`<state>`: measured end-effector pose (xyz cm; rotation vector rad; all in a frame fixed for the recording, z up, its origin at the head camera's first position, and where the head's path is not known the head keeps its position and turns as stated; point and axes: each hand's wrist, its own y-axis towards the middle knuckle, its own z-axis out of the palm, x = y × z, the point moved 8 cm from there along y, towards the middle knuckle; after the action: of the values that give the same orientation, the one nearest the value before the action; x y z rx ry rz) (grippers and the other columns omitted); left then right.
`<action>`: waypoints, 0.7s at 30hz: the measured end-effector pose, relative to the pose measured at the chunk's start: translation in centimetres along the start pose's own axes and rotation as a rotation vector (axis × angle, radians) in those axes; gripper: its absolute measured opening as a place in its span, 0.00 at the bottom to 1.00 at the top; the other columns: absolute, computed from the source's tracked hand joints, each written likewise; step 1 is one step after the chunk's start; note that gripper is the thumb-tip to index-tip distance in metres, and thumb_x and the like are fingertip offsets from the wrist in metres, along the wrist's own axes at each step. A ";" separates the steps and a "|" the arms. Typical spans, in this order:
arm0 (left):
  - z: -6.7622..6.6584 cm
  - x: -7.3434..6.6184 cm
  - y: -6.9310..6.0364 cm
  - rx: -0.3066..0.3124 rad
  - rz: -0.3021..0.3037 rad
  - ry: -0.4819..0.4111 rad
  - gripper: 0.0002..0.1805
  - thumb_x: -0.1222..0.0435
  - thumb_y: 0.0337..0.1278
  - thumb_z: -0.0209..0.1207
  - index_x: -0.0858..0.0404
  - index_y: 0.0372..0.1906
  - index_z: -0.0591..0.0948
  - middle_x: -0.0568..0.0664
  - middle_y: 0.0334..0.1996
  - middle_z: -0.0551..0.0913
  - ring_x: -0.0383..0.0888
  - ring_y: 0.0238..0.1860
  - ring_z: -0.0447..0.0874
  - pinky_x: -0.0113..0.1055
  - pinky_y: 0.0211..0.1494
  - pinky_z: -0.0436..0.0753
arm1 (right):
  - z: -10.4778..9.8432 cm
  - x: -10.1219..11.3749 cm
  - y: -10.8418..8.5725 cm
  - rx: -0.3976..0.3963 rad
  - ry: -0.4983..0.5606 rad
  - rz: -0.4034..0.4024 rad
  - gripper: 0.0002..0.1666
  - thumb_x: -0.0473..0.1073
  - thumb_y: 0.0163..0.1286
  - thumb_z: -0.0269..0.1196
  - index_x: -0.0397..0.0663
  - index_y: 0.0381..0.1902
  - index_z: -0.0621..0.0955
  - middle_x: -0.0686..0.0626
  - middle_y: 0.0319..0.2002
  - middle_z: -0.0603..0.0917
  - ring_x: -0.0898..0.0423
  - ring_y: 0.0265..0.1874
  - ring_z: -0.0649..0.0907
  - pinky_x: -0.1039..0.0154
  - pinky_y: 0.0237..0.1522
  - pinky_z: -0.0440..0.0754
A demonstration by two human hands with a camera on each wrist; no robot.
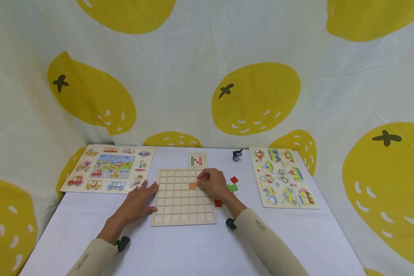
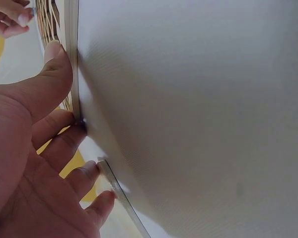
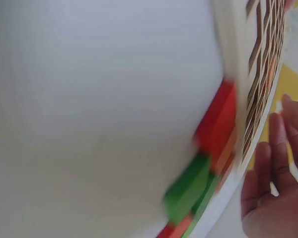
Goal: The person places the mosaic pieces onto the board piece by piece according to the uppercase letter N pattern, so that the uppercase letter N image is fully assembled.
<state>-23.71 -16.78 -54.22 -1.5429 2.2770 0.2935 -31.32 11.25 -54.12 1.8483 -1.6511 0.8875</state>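
A wooden grid board (image 1: 176, 220) with square recesses lies on the table, and one orange tile (image 1: 192, 186) sits in a recess right of centre. My left hand (image 1: 138, 201) rests at the board's left edge; in the left wrist view its thumb (image 2: 57, 74) touches the rim. Over the board's right part is my right hand (image 1: 214, 184), its fingertips just beside the orange tile. No tile shows between those fingers (image 3: 278, 148) in the right wrist view. Loose tiles lie right of the board: a red tile (image 1: 234, 179), green tiles (image 1: 232, 188) and another red tile (image 1: 218, 203).
Behind the board lies a small pattern card (image 1: 197, 160) with green and red squares. A picture puzzle (image 1: 114, 184) stands left, close to my left fingers; another puzzle board (image 1: 277, 180) lies right. A small black-and-white figure (image 1: 237, 154) stands at the back.
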 end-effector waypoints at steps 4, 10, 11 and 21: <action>0.0 0.0 0.0 0.002 -0.002 -0.001 0.49 0.58 0.55 0.78 0.64 0.80 0.69 0.58 0.80 0.68 0.68 0.84 0.53 0.72 0.82 0.57 | -2.1 -0.9 0.0 -0.017 0.031 0.025 0.05 0.43 0.69 0.75 0.55 0.41 0.89 0.54 0.35 0.87 0.54 0.39 0.82 0.61 0.46 0.83; 0.1 0.1 -0.1 -0.002 -0.002 -0.002 0.49 0.58 0.55 0.78 0.63 0.80 0.69 0.58 0.80 0.68 0.68 0.85 0.53 0.72 0.82 0.58 | -4.4 -3.1 0.2 -0.002 -0.001 0.073 0.10 0.41 0.68 0.75 0.57 0.46 0.89 0.54 0.43 0.89 0.52 0.46 0.81 0.57 0.52 0.83; 0.1 0.1 -0.1 -0.002 -0.003 0.000 0.49 0.58 0.55 0.78 0.63 0.80 0.69 0.58 0.80 0.68 0.68 0.85 0.53 0.72 0.81 0.58 | -4.6 -3.4 0.2 0.006 -0.015 0.079 0.12 0.41 0.67 0.76 0.57 0.47 0.89 0.54 0.44 0.89 0.51 0.47 0.81 0.56 0.53 0.83; 0.0 0.1 -0.2 -0.025 0.005 0.008 0.49 0.58 0.54 0.78 0.63 0.80 0.69 0.57 0.80 0.68 0.68 0.84 0.54 0.71 0.82 0.59 | -4.4 -4.7 -0.2 0.045 -0.132 0.137 0.16 0.43 0.62 0.80 0.52 0.47 0.90 0.51 0.38 0.86 0.52 0.40 0.80 0.60 0.44 0.78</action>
<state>-23.53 -16.91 -54.27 -1.5530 2.2921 0.3195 -32.01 17.62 -54.71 1.8774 -1.8719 0.8823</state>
